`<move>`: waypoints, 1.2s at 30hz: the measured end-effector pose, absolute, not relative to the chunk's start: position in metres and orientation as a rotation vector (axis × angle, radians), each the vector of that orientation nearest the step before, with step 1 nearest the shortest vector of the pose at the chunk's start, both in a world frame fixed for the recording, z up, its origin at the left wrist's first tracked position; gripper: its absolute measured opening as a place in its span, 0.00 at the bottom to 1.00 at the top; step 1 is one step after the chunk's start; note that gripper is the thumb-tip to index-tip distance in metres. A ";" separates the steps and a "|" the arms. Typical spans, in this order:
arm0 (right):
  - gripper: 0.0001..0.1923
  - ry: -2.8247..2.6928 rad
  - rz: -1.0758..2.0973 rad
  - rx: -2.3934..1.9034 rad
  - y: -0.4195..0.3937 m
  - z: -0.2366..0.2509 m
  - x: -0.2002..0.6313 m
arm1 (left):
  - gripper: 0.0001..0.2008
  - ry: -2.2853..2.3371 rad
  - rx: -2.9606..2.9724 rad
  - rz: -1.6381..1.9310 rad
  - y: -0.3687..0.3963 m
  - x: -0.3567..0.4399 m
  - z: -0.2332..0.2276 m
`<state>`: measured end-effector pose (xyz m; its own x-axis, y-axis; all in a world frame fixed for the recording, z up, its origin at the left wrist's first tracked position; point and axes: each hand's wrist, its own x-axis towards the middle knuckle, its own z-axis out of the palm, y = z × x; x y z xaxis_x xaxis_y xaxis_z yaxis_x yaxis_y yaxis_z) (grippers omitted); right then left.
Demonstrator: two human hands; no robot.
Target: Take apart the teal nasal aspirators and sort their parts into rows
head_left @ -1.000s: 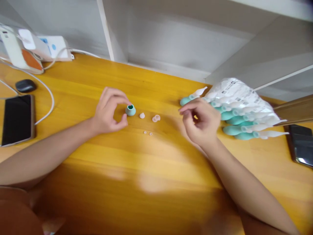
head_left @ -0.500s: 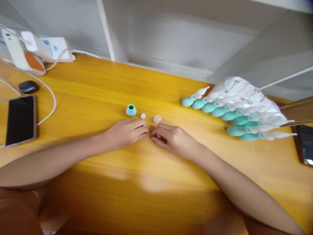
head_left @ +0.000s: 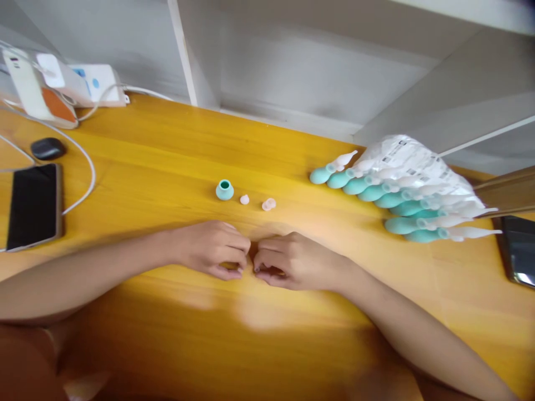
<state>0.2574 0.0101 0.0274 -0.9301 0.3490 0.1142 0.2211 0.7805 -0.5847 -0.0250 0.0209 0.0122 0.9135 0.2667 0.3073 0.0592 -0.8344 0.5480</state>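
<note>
Drawn nearer the wearer since the preceding head view, left hand and right hand curl inward—any pinched object cannot be discerned. Teal cup stands beyond, mouth up, presumably for reach; right of it, cone, pale pieces and, farther—apparently unobstructive—teal bulbs.

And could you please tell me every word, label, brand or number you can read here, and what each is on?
No text can be read with certainty.
Crinkled package: dark printed marks, too small and blurred to read.
White block at the back left: blue marks, no legible words.
White device with an orange panel: a small dark mark, unreadable.
Small turquoise pot: no text visible.
</note>
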 end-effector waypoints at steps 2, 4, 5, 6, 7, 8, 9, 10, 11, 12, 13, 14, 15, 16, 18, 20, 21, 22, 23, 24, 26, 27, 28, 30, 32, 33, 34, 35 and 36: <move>0.04 -2.769 0.859 -0.443 0.010 0.027 0.257 | 0.05 0.242 2.528 0.493 0.021 -0.025 0.011; 0.03 -2.775 0.875 -0.455 0.009 0.029 0.257 | 0.03 0.239 2.528 0.498 0.021 -0.026 0.010; 0.03 -2.767 0.885 -0.472 0.009 0.032 0.257 | 0.01 0.236 2.524 0.500 0.021 -0.026 0.009; 0.04 -2.737 0.885 -0.496 0.010 0.036 0.258 | 0.01 0.232 2.517 0.497 0.022 -0.026 0.009; 0.04 -2.682 0.866 -0.533 0.013 0.042 0.260 | 0.01 0.229 2.507 0.491 0.022 -0.026 0.009; 0.03 -2.602 0.810 -0.590 0.017 0.049 0.263 | 0.02 0.231 2.494 0.481 0.023 -0.027 0.009; 0.01 -2.503 0.709 -0.659 0.022 0.056 0.268 | 0.03 0.237 2.479 0.473 0.023 -0.026 0.009; 0.04 -2.393 0.566 -0.743 0.029 0.063 0.274 | 0.03 0.249 2.464 0.465 0.023 -0.026 0.009; 0.06 -2.285 0.376 -0.844 0.038 0.069 0.281 | 0.04 0.262 2.447 0.458 0.023 -0.026 0.009; 0.07 -2.190 0.169 -0.925 0.047 0.074 0.289 | 0.04 0.275 2.429 0.452 0.023 -0.026 0.010; 0.09 -2.117 -0.004 -0.997 0.057 0.076 0.299 | 0.05 0.283 2.411 0.451 0.023 -0.026 0.010; 0.13 -2.076 -0.101 -1.073 0.066 0.075 0.308 | 0.05 0.288 2.395 0.453 0.022 -0.027 0.011; 0.16 -2.054 -0.141 -1.132 0.075 0.073 0.317 | 0.05 0.292 2.379 0.455 0.022 -0.027 0.012; 0.17 -2.056 -0.149 -1.174 0.083 0.069 0.325 | 0.05 0.298 2.365 0.455 0.022 -0.027 0.012; 0.17 -2.087 -0.129 -1.212 0.094 0.059 0.336 | 0.04 0.323 2.349 0.453 0.022 -0.029 0.012; 0.15 -2.098 -0.081 -1.211 0.099 0.049 0.339 | 0.04 0.342 2.347 0.463 0.022 -0.030 0.012; 0.14 -2.088 -0.051 -1.203 0.099 0.046 0.339 | 0.04 0.344 2.349 0.473 0.022 -0.030 0.011; 0.13 -2.076 -0.017 -1.195 0.099 0.044 0.338 | 0.05 0.343 2.351 0.481 0.022 -0.030 0.011; 0.12 -2.061 0.014 -1.189 0.098 0.044 0.336 | 0.05 0.340 2.351 0.487 0.022 -0.030 0.011; 0.12 -2.042 0.032 -1.183 0.096 0.045 0.335 | 0.05 0.337 2.348 0.490 0.021 -0.030 0.012; 0.11 -2.004 0.051 -1.186 0.090 0.053 0.331 | 0.05 0.337 2.329 0.501 0.021 -0.029 0.014; 0.10 -1.977 0.062 -1.200 0.085 0.059 0.329 | 0.05 0.337 2.312 0.516 0.021 -0.028 0.015; 0.09 -1.933 0.079 -1.212 0.080 0.066 0.326 | 0.05 0.337 2.291 0.539 0.021 -0.028 0.016; 0.06 -1.813 0.156 -1.212 0.066 0.080 0.317 | 0.04 0.348 2.237 0.591 0.021 -0.028 0.016; 0.03 -1.701 0.370 -1.148 0.050 0.091 0.303 | 0.03 0.383 2.163 0.664 0.021 -0.029 0.014; 0.03 -1.678 0.531 -1.116 0.042 0.093 0.295 | 0.05 0.401 2.108 0.713 0.021 -0.029 0.012; 0.03 -1.670 0.698 -1.077 0.034 0.093 0.285 | 0.09 0.415 2.036 0.768 0.021 -0.029 0.009; 0.05 -1.658 0.841 -1.060 0.027 0.091 0.276 | 0.14 0.417 1.950 0.818 0.021 -0.029 0.006; 0.07 -1.644 0.969 -1.051 0.021 0.086 0.267 | 0.20 0.411 1.858 0.838 0.021 -0.029 0.004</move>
<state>0.2666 0.0208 0.0860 -0.2050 0.9371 0.2824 0.2066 0.3235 -0.9234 -0.0288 0.0214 0.0039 0.7005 0.6147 0.3626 -0.0897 -0.4283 0.8992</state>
